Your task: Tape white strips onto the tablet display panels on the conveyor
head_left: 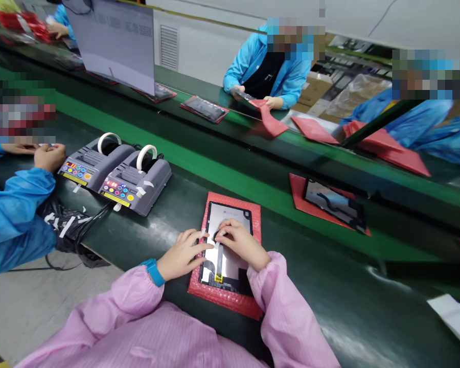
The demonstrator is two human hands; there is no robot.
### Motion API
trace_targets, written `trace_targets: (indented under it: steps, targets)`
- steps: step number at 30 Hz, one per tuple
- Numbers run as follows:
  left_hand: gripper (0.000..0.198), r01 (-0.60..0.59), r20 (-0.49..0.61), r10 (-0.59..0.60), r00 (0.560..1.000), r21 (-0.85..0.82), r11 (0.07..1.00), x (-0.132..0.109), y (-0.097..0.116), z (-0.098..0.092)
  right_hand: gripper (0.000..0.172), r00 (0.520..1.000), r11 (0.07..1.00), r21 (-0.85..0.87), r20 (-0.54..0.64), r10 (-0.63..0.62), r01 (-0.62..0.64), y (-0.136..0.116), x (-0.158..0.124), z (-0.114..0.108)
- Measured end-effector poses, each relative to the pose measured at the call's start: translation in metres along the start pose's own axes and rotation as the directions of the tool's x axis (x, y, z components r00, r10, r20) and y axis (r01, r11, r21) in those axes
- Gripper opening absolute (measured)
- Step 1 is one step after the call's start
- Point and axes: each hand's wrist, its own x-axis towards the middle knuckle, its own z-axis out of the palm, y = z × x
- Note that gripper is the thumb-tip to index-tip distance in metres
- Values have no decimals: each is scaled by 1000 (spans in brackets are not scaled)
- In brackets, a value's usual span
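Observation:
A tablet screen panel [235, 250], silvery back up with a black border, lies on a red bubble-wrap bag [230, 302] in front of me. A grey ribbon cable [220, 260] runs along it to a yellow patch [218, 278]. My left hand [184, 255] reaches over the panel's left edge with fingers spread; a small white strip [203, 233] shows at one fingertip. Above the cable's upper end, my right hand [241, 240] has thumb and index finger pinched together on what looks like a small piece of white tape [217, 245].
Two grey tape dispensers [136, 179] with white rolls stand at left, beside a co-worker's hand [50, 156]. A black bag [71, 227] with tape scraps hangs at the table edge. Another panel [333, 204] lies on the green conveyor. Across it, a person in blue handles a panel.

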Motion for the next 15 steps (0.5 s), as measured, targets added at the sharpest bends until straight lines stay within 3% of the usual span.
trace_targets:
  steps: [5, 15]
  targets:
    - [40, 6, -28, -5, 1000, 40, 999, 3, -3, 7, 22, 1000, 1000, -10, 8, 4, -4, 2, 8, 1]
    - [37, -10, 36, 4, 999, 151, 988, 12, 0, 12, 21, 1000, 1000, -4, 8, 19, -19, 1, 9, 1]
